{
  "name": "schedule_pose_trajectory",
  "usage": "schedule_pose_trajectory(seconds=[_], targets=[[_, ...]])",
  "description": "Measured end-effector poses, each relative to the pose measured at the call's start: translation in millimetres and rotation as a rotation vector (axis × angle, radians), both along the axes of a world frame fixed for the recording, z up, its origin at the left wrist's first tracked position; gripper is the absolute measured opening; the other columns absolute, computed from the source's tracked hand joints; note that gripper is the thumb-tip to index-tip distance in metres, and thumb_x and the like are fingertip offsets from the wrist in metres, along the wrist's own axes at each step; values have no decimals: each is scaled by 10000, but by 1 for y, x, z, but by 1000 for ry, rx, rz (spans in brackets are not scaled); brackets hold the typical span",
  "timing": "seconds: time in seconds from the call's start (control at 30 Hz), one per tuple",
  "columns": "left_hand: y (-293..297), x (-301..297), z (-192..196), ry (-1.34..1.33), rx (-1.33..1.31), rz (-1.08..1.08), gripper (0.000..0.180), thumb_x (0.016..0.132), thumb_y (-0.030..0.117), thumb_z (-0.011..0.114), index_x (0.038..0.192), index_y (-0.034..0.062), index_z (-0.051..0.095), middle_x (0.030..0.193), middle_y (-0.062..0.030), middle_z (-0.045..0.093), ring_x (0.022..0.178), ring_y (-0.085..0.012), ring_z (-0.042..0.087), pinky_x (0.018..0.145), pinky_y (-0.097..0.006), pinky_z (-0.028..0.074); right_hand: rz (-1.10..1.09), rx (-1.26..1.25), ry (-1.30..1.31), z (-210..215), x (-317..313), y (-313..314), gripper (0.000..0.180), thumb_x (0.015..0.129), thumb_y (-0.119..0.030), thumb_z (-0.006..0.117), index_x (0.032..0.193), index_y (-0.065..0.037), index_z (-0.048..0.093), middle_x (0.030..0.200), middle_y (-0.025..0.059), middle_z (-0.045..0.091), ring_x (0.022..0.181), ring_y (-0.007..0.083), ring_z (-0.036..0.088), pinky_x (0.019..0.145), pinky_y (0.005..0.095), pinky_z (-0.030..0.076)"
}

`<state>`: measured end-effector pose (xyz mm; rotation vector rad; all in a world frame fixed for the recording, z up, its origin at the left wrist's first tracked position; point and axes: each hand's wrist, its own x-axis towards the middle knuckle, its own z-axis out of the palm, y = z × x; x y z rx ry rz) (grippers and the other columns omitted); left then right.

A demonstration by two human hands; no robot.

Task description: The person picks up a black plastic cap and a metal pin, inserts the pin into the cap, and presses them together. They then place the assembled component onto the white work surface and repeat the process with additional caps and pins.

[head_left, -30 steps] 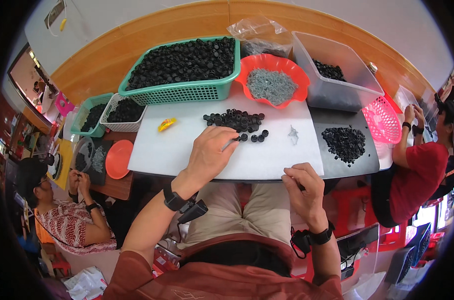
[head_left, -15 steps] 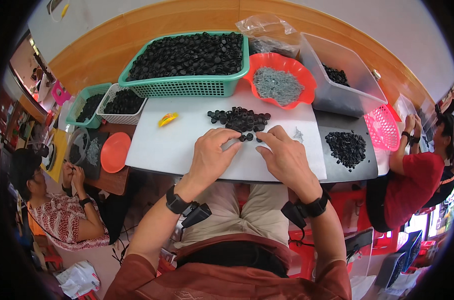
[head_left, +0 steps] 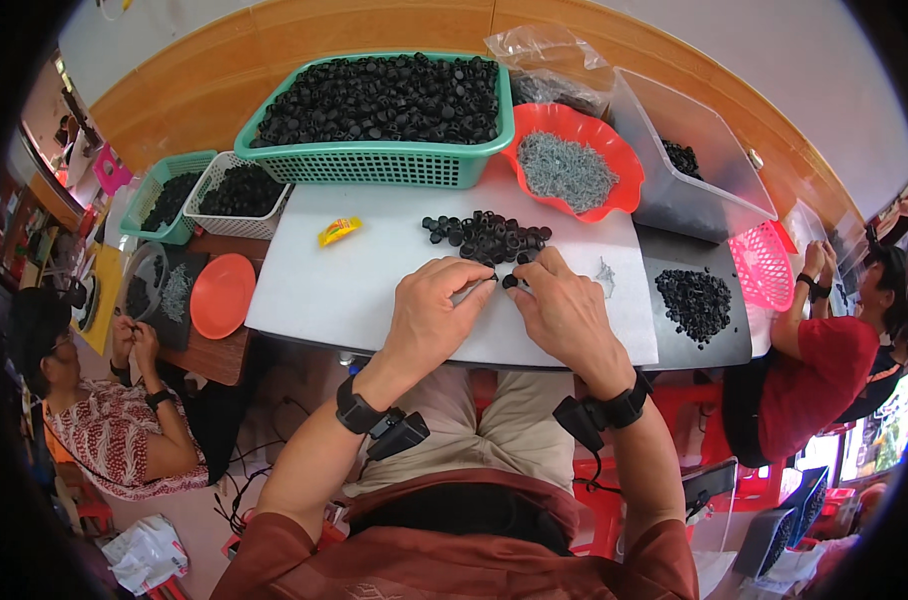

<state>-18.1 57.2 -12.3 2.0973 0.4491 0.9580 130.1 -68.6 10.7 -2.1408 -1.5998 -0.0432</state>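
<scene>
My left hand [head_left: 426, 305] pinches a small black round cap between thumb and forefinger, mostly hidden by the fingertips. Close beside it, my right hand [head_left: 566, 312] holds another black cap [head_left: 510, 281] in a pinch. Both hands are over the front part of the white work surface [head_left: 334, 290]. Just beyond the fingertips lies a loose pile of black caps [head_left: 489, 236]. A few thin grey metal pieces [head_left: 605, 275] rest right of my right hand.
Behind the pile stand a green basket [head_left: 374, 165] of black caps, a red scalloped bowl [head_left: 629, 180] of grey metal pieces and a clear bin [head_left: 704, 205]. Small black parts [head_left: 694, 303] lie on a dark board at right. A yellow packet [head_left: 339, 231] lies left. People sit on both sides.
Two black caps that lay on the surface near my fingertips are now pinched, one in each hand. The view has shifted slightly.
</scene>
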Motion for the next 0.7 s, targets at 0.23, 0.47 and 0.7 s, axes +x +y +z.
schedule_pose_trajectory(seconds=[0.23, 0.47, 0.7], targets=[[-1, -1, 3, -1, -25, -12, 171, 870, 49, 747, 1029, -13, 754, 1002, -127, 761, 868, -214, 730, 779, -303, 576, 11, -51, 0, 6, -2, 3, 221, 900, -163, 692, 1085, -41, 685, 1004, 155, 652, 779, 405, 678, 685, 503, 530], [-3, -3, 4, -13, -28, -8, 163, 871, 53, 747, 1021, -9, 755, 984, -120, 762, 842, -205, 727, 760, -295, 570, 20, -9, 32, 1, -1, 0, 225, 892, -159, 698, 1086, -45, 690, 994, 153, 649, 782, 412, 672, 682, 505, 527], [-7, -4, 7, -107, -84, -14, 146, 874, 21, 748, 1017, -2, 761, 966, -97, 757, 839, -151, 717, 747, -272, 569, 17, 204, 152, 0, -6, -10, 212, 880, -123, 723, 1071, -41, 683, 964, 129, 638, 751, 377, 662, 632, 459, 519]])
